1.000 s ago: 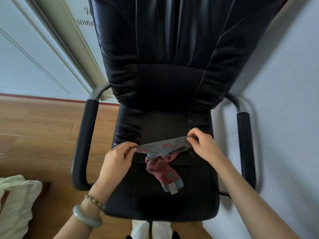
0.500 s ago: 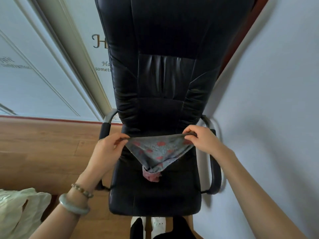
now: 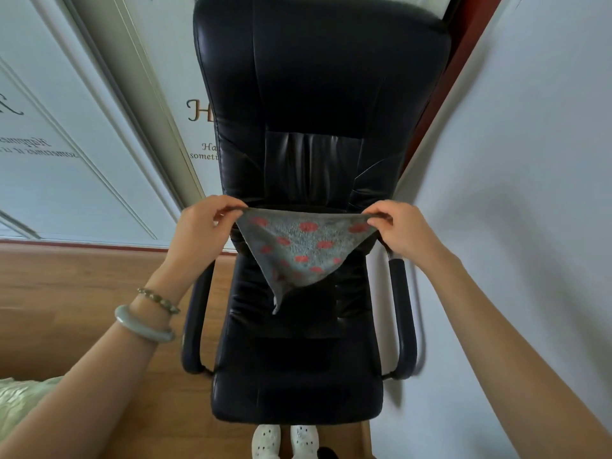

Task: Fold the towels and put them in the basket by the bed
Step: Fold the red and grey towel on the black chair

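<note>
Left hand (image 3: 202, 231): thumb and fingers pinched on the left top corner of the towel (image 3: 303, 251). Right hand (image 3: 402, 230): pinched the same way on the right top corner. Both hands raised level, well apart, top edge of the towel pulled taut between them.

Towel: grey with red spots. I see it hanging free as a downward triangle, its point dangling over the seat of the chair (image 3: 298, 366) and, as far as I can tell, not touching it.

Left wrist: pale green bangle (image 3: 144, 326) and a bead bracelet (image 3: 159, 299) just above it. Right forearm bare.

Chair: black, padded, high back, armrests on both sides. It faces me, standing on the wooden floor (image 3: 82, 293). Pale wall (image 3: 516, 193) close on its right side. White panelled door (image 3: 66, 144) with some lettering behind it to the left.

Bottom edge: white shoes (image 3: 284, 440) at the front of the seat. Bottom left corner: a bit of pale green cloth (image 3: 20, 402); I cannot tell what it is.
</note>
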Available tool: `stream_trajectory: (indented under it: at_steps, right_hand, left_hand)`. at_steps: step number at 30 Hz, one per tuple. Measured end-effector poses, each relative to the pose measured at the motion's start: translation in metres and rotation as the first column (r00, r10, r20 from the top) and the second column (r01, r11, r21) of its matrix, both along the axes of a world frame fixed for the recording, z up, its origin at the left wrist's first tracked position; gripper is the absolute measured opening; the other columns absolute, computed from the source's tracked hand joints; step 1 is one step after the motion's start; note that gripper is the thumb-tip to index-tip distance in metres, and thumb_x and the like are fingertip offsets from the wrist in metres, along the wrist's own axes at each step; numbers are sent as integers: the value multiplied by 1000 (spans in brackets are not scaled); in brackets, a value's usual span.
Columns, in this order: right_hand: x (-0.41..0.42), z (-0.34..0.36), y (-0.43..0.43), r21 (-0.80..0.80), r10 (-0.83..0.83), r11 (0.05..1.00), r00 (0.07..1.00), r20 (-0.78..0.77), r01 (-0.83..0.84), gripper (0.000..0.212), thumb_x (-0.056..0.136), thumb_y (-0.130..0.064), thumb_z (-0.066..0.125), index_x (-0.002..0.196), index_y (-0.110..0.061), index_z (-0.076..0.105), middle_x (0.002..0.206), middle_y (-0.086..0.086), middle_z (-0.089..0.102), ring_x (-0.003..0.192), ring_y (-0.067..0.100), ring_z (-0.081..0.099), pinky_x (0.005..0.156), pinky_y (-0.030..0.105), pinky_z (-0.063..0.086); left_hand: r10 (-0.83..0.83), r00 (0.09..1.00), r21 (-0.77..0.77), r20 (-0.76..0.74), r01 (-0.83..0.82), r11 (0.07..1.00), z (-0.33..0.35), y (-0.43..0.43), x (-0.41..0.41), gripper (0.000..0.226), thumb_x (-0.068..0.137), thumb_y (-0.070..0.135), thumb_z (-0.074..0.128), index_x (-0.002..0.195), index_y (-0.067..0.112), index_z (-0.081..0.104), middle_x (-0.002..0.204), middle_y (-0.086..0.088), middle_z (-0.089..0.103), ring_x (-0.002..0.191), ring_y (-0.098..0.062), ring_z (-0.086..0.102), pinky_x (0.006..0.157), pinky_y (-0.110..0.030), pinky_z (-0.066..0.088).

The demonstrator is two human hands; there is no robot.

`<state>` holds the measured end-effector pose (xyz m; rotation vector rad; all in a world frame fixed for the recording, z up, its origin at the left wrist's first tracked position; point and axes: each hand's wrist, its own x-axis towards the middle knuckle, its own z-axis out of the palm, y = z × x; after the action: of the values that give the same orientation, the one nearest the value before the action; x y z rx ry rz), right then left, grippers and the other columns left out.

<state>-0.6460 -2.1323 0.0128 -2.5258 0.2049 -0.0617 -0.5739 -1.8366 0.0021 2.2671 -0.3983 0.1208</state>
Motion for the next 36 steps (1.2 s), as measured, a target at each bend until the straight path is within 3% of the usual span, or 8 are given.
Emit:
stream_trajectory:
  at_steps: [5, 10, 14, 18, 27, 31, 36]
  right_hand:
    - [-8, -11, -2, 8, 12, 1000, 1000, -3, -12, 20, 91, -8, 55, 104, -12, 69, 91, -7, 61, 86, 6, 54, 72, 3, 35]
    - [-31, -48, -1, 35, 15, 999, 986, -168, -9, 20, 91, -11, 56, 102, -18, 71, 97, -6, 66, 91, 10, 58, 87, 25, 45]
    - [-57, -77, 6, 120, 62, 993, 925, -374, -18, 21, 90, -10, 57, 104, -17, 71, 94, -5, 65, 90, 10, 59, 89, 24, 44]
    - [-78, -102, 15, 149, 101, 988, 863, -495, -30, 22, 90, -10, 57, 106, -17, 71, 97, -2, 66, 91, 11, 59, 85, 21, 43]
    - [-70, -64, 14, 191, 152, 979, 888, -434, -74, 19, 87, -9, 61, 98, -18, 73, 88, -9, 68, 88, 6, 62, 86, 22, 47]
    - [-69, -26, 13, 224, 169, 971, 905, -389, -85, 20, 86, -7, 62, 89, -24, 72, 81, -18, 66, 81, -3, 62, 75, 11, 43]
    - [-72, 12, 16, 242, 137, 968, 952, -275, -69, 19, 84, -7, 64, 89, -24, 72, 80, -19, 66, 73, -13, 61, 66, 0, 42]
  left_hand:
    - [-15, 999, -5, -31, 15, 1000, -10, 1, -9, 18, 89, 8, 58, 99, 16, 70, 93, 6, 65, 86, -9, 60, 84, -20, 43]
    - [-106, 978, 67, -181, 119, 991, -50, 16, -35, 17, 87, 9, 61, 97, 19, 70, 85, 20, 61, 81, 4, 57, 83, -19, 43]
    - [-213, 903, 149, -373, 285, 947, -86, 33, -58, 18, 87, 13, 63, 94, 28, 67, 87, 19, 64, 83, 8, 56, 79, -12, 41]
    - [-221, 842, 180, -492, 346, 921, -110, 45, -75, 16, 86, 12, 64, 98, 19, 71, 93, 6, 70, 90, -5, 62, 86, -22, 46]
    - [-252, 846, 143, -469, 354, 924, -72, 54, -67, 21, 85, 15, 65, 89, 36, 66, 83, 23, 68, 88, 7, 60, 82, -19, 46]
    - [-260, 871, 109, -418, 332, 937, -37, 57, -66, 27, 85, 15, 65, 85, 42, 62, 87, 29, 66, 88, 18, 56, 73, -9, 39]
    - [-229, 920, 63, -319, 262, 963, -1, 59, -70, 26, 83, 15, 65, 85, 42, 64, 93, 34, 62, 90, 12, 59, 75, -10, 40]
